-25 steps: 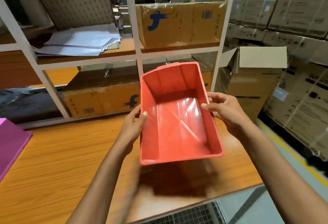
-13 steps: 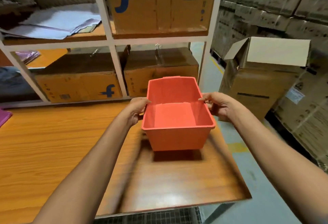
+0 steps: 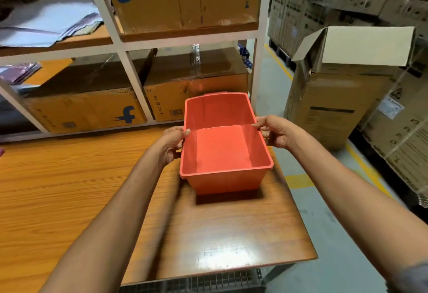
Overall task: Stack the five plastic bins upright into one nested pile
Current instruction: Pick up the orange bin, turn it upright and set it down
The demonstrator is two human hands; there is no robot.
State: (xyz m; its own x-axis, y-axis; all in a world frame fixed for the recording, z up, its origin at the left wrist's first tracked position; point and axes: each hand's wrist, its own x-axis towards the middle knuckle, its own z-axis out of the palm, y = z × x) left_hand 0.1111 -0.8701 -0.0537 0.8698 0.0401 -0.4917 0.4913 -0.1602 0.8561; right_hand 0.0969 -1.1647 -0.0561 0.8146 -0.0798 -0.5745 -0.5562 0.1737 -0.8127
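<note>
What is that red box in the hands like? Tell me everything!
The bin is orange-red, smooth plastic by its look, rectangular, with walls narrowing toward the bottom, a thickened rim and a small tab on the far edge. It is empty, upright, open side up, at the right end of the wooden table, on it or just above. The left hand pinches its left rim, the right hand its right rim.

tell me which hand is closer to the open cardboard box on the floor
Right. The right hand grips the red bin on the rim facing the open cardboard box; the left hand grips the opposite rim, beyond the bin.
</note>
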